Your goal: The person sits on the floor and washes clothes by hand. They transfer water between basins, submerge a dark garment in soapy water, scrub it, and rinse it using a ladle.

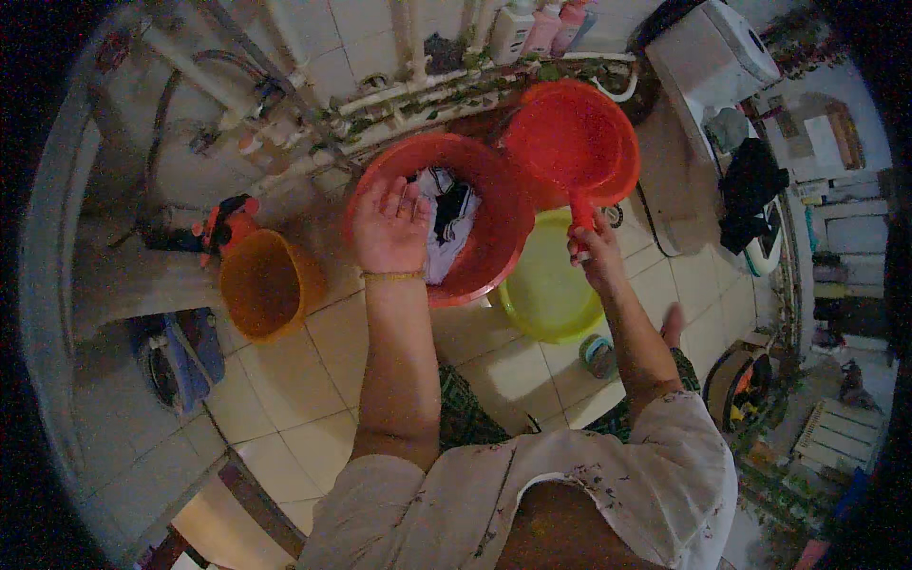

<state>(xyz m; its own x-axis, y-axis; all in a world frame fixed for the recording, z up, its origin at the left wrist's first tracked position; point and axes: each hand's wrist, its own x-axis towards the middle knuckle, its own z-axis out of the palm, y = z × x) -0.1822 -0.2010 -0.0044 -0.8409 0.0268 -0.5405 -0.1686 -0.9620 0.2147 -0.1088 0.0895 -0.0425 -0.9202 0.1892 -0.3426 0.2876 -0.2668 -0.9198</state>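
My right hand (595, 249) is closed around the handle of a red plastic dipper (563, 139), whose bowl lies above a red bucket or basin at the wall. My left hand (392, 224), palm up with fingers apart, is held over the left side of a large red basin (499, 242); a bracelet circles the wrist. Inside this basin lie white and black clothes (449, 228), partly hidden by that hand. A yellow-green basin (548, 285) stands on the floor below my right hand, partly behind the red one. Whether the dipper holds water I cannot tell.
An orange bin (263, 285) stands at left on the tiled floor (499, 370). Bottles (545, 28) line the back wall beside pipes. A round tape-like object (597, 356) lies near my foot. A white appliance (712, 53) and dark cloth (752, 192) are at right.
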